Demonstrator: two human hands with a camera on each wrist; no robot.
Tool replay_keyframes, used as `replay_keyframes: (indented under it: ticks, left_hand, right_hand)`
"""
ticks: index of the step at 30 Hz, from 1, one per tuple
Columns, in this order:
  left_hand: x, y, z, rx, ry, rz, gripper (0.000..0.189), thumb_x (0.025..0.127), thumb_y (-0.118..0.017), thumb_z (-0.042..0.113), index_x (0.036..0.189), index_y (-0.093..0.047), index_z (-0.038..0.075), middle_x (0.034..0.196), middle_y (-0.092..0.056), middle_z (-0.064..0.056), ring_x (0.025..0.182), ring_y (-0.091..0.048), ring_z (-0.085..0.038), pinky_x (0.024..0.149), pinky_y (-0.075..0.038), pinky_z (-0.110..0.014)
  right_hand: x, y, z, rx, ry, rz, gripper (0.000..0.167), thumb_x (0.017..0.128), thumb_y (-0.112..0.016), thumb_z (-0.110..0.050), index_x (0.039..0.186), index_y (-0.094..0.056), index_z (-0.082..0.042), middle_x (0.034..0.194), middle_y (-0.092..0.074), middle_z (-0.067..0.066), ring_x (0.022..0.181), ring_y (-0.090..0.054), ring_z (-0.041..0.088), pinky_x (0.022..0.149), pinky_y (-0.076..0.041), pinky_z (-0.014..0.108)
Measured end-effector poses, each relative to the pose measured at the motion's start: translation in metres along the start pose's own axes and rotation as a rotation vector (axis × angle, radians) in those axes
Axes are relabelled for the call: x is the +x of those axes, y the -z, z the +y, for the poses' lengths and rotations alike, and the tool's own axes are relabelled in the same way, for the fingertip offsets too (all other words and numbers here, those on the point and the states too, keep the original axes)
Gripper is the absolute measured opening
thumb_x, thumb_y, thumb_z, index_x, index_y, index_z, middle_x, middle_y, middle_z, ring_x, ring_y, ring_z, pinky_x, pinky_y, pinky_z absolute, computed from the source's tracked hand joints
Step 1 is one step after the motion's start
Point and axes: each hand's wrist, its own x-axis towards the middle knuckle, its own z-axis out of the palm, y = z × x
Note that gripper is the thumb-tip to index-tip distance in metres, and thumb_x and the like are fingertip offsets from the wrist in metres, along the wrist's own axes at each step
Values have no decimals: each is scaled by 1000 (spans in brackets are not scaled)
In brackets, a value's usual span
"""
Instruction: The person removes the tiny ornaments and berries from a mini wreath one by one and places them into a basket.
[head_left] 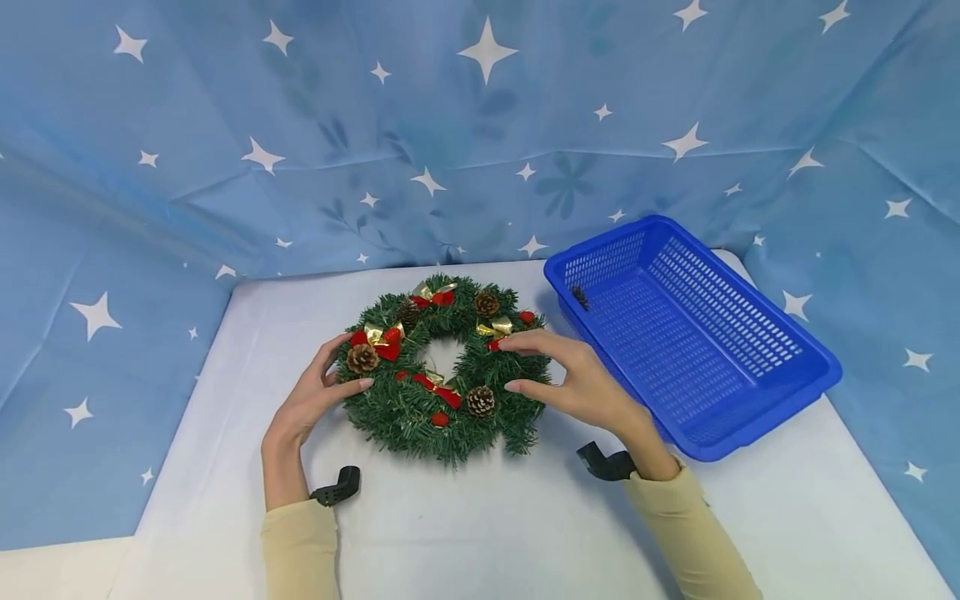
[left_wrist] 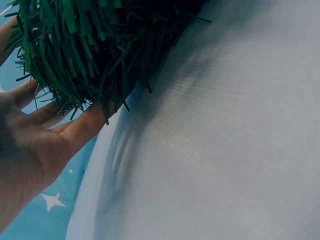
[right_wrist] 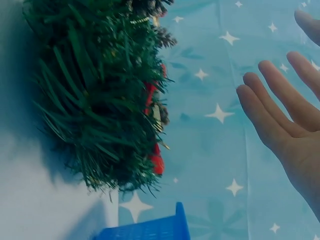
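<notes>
A green Christmas wreath (head_left: pixel 420 425) lies on the white table, trimmed with pine cones (head_left: pixel 481 402), red and gold bows (head_left: pixel 438 389) and small red berries (head_left: pixel 440 419). At its left edge my left hand (head_left: pixel 311 400) grips the greenery, the thumb in front and the fingers round the outer side. In the left wrist view, foliage (left_wrist: pixel 75 55) partly hides those fingers. My right hand (head_left: pixel 573 375) hovers over the wreath's right side with thumb and fingers spread. The right wrist view shows that hand apart from the branches, its fingers (right_wrist: pixel 280 92) extended and holding nothing.
A blue perforated basket (head_left: pixel 757 433) stands right of the wreath, close to my right forearm. One small dark pine cone (head_left: pixel 580 297) is at its left inner wall. A blue star-patterned cloth (head_left: pixel 487 108) hangs behind the white table (head_left: pixel 465 533) and along its sides.
</notes>
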Motion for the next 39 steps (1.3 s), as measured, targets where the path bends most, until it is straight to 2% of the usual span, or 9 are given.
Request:
replay_keyframes:
  ticks: [6,12,19,39]
  left_hand:
    - [0,1,0,12,-5,6,98,92,-80,35,165,-15,39,174,2,-7,155,-4,-55,118,-17,-75]
    - [-1,0,-3,7,-4,6,98,92,-80,36,165,-15,39,174,1,-8,155,-4,-55,118,-17,-75]
    - [-1,-2,-3,17,7,15,97,91,-80,39,164,-17,40,174,0,-8,155,-5,-53,118,-17,-75]
    - [-2,-2,0,1,-2,16,97,92,-80,35,165,-17,39,174,1,-9,155,-3,-54,119,-16,-74]
  right_hand:
    - [2,-6,-2,-7,-34,-54,49,90,-82,-16,136,-66,-13,134,-68,2,119,-66,29,101,-54,44]
    - [1,-15,1,38,-55,-107,48,90,-81,-13,136,-65,-11,133,-68,12,119,-66,34,99,-55,50]
    - [1,-25,5,14,-71,-132,49,89,-82,-11,134,-65,-6,131,-68,11,116,-68,33,98,-56,47]
    - [3,-37,11,1,-141,-209,50,90,-81,-13,137,-63,-6,135,-67,11,117,-69,29,98,-57,39]
